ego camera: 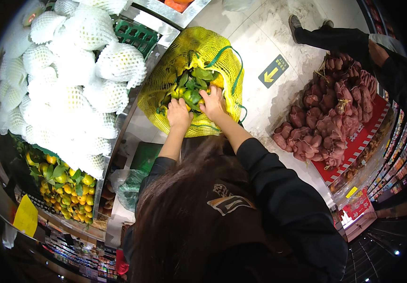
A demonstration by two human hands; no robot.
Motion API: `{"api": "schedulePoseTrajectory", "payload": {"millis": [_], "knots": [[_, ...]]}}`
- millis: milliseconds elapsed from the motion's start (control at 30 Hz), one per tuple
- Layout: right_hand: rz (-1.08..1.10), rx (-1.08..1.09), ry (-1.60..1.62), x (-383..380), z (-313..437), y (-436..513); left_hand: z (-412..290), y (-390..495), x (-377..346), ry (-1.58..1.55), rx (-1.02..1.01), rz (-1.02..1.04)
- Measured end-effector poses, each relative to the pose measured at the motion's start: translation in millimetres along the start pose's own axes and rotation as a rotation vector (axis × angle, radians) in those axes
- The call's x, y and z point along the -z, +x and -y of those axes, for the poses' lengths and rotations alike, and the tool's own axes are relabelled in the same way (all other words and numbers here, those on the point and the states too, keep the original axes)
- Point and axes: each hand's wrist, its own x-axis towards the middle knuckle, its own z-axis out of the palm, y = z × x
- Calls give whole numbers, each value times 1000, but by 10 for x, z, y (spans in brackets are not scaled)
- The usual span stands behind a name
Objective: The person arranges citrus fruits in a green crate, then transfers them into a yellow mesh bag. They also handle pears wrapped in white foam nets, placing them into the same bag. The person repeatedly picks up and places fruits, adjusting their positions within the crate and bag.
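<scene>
A large yellow mesh bag [157, 81] with a green drawstring stands open on the floor in front of me. Inside it lie green and yellow citrus fruits [191, 96] with leaves [203, 75] attached. Both hands reach into the bag's mouth. My left hand [179, 112] rests over the fruit on the near left side, its fingertips among the fruit. My right hand [213, 103] is to the right of it, fingers spread and bent down onto the fruit. Whether either hand grips a fruit is not plain, as the fingertips are partly hidden.
On the left, a display holds foam-netted fruit [79, 70] beside a green crate [136, 35] and leafy yellow citrus [65, 194]. Netted bags of reddish produce [323, 120] are piled on the right. Another person's legs [323, 38] are at upper right. An arrow sign [273, 71] marks the floor.
</scene>
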Motion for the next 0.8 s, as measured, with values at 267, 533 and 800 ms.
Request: {"api": "schedulePoseTrajectory", "payload": {"millis": [267,533,800], "knots": [[150,130,-16,-76,-182,-21,202,-126,-220,121,-205,134],[309,162,-226,-91,-244,127,162,-25,-258,178,-221,194],[311,181,139,345,-62,28,184,-357,35,-54,-294,-38]]}}
